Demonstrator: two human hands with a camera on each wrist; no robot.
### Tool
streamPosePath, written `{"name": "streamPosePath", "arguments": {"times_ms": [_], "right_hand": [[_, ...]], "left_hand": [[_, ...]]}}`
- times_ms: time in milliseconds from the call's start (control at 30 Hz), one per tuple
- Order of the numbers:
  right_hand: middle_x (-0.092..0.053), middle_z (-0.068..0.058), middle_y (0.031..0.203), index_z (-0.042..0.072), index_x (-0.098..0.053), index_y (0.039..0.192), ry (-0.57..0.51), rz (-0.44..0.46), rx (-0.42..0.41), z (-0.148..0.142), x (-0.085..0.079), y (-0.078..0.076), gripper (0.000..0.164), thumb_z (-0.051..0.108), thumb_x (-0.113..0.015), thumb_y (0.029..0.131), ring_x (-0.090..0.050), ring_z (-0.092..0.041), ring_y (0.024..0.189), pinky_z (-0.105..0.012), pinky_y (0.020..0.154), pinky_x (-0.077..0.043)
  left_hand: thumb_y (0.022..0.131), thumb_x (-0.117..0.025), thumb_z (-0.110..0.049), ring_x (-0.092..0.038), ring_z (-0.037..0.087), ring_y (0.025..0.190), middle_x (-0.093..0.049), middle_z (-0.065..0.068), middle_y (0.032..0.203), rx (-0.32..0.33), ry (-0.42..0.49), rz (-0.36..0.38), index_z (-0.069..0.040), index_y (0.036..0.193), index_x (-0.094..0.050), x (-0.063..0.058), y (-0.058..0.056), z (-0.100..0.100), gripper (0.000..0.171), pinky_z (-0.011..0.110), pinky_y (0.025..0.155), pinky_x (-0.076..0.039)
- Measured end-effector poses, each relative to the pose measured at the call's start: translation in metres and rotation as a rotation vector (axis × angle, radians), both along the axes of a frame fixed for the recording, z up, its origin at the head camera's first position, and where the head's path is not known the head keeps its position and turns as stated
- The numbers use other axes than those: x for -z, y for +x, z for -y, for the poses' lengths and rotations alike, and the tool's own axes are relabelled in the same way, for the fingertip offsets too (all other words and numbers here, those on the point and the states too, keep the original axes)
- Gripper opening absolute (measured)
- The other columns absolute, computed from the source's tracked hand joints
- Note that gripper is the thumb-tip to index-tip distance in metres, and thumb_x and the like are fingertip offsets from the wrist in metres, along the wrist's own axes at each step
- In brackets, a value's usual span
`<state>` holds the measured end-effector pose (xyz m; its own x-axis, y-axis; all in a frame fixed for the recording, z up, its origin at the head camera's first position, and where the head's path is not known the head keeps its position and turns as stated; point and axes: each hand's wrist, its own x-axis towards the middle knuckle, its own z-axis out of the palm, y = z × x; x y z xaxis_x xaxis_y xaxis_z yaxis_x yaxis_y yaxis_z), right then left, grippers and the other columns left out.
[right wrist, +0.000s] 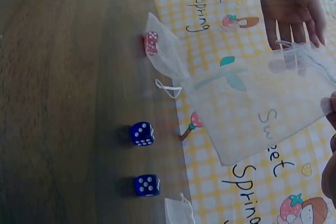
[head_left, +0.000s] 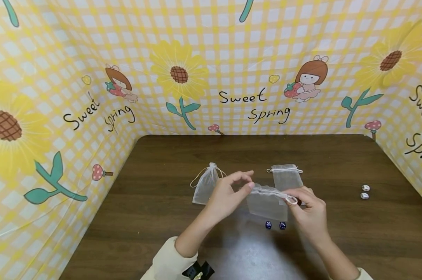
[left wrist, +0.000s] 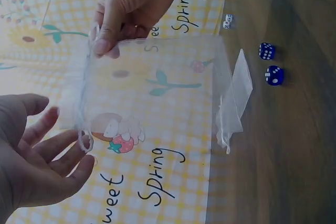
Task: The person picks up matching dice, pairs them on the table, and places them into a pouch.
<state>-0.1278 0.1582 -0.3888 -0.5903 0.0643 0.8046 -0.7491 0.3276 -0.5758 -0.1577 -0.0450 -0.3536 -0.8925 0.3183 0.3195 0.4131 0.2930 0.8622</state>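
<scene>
Backdrop: yellow-and-white gingham cloth (head_left: 211, 23), printed with yellow flowers and "Sweet Spring", filling the upper frame in the head view. Below it, a dark brown wood-grain counter (head_left: 123, 241) across the lower half.

Cream sleeve (head_left: 169, 256) at bottom centre.

Left hand (head_left: 228, 194), centre: fingers spread and loose at one end of the held bag, near a white cord loop; contact unclear. Right hand (head_left: 310, 214), right of centre: thumb and fingers pinch the top edge of that bag.

Held bag: sheer white rectangular drawstring pouch (head_left: 268, 206), raised between the hands, body hanging down, mouth gathered along its cord.

Second sheer white pouch with white cord (head_left: 288, 179), lying flat behind the right hand. Third, a sheer white pouch with cream cord (head_left: 202, 192), neck drawn in, left of centre, partly behind the left hand.

Two blue dice with white pips (head_left: 268, 225), side by side, lower centre. Two white dice (head_left: 364, 196), close together, far right.

Right wrist view, upper middle: red pipped piece (right wrist: 151, 43) showing through sheer mesh.
</scene>
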Motion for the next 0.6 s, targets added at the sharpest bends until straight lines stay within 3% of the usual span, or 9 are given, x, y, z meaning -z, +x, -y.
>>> {"name": "streamPosePath", "arguments": {"times_ms": [133,367,500,600], "right_hand": [[-0.062,-0.006,0.065,-0.004,-0.067,0.072,0.048,-0.044,-0.004,0.003,0.002,-0.001,0.019,-0.020,-0.064,0.063,-0.046,-0.006,0.063,-0.022,0.059,-0.033],[-0.062,-0.004,0.064,-0.004,-0.067,0.071,0.075,-0.104,-0.028,0.010,-0.004,0.004,0.017,-0.017,-0.062,0.062,-0.045,-0.008,0.060,-0.018,0.058,-0.033],[-0.062,-0.004,0.065,-0.003,-0.067,0.072,0.074,-0.074,-0.029,0.008,0.002,0.003,0.020,-0.020,-0.063,0.061,-0.044,-0.008,0.061,-0.018,0.053,-0.034],[-0.061,-0.002,0.066,-0.002,-0.067,0.072,0.062,0.003,-0.013,0.005,0.012,0.001,0.025,-0.024,-0.065,0.060,-0.044,-0.006,0.062,-0.019,0.051,-0.034]], "left_hand": [[0.088,-0.064,-0.018,-0.056,0.016,0.109,-0.065,0.004,0.111,0.009,-0.076,-0.021,-0.008,0.087,-0.071,0.003,0.002,-0.001,0.013,0.035,0.089,-0.044],[0.087,-0.065,-0.025,-0.064,0.008,0.089,-0.071,0.001,0.090,0.001,-0.189,-0.032,-0.009,0.086,-0.076,0.008,0.003,0.000,0.020,0.024,0.074,-0.050],[0.084,-0.069,-0.020,-0.062,0.003,0.075,-0.071,-0.002,0.083,0.001,-0.231,-0.029,-0.010,0.084,-0.076,0.008,0.004,0.000,0.013,0.022,0.063,-0.049],[0.082,-0.070,-0.014,-0.059,0.003,0.074,-0.070,-0.002,0.087,0.023,-0.234,-0.037,-0.009,0.088,-0.075,0.007,0.006,0.000,0.009,0.020,0.062,-0.048]]}}
